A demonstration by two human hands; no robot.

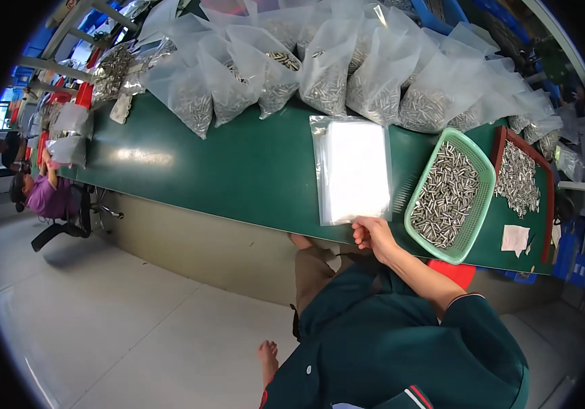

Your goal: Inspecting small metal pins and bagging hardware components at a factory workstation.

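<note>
My right hand (pixel 373 236) is at the table's front edge, by the lower edge of a flat stack of clear plastic bags (pixel 355 170). Its fingers are curled in, and whatever they may hold is hidden. Down beside my body, away from the table, hangs my left hand (pixel 268 352), its fingers loosely bent and slightly apart, nothing seen in it. Just right of the bag stack a light green plastic basket (pixel 488 178) holds a heap of small metal pins (pixel 448 194).
Filled plastic bags (pixel 326 85) of metal pins line the back of the green table (pixel 204 163). A red-brown tray (pixel 550 198) with more pins and a pale cloth (pixel 515 238) lie at right. A red stool (pixel 452 273) sits below. Another person (pixel 50 194) sits far left.
</note>
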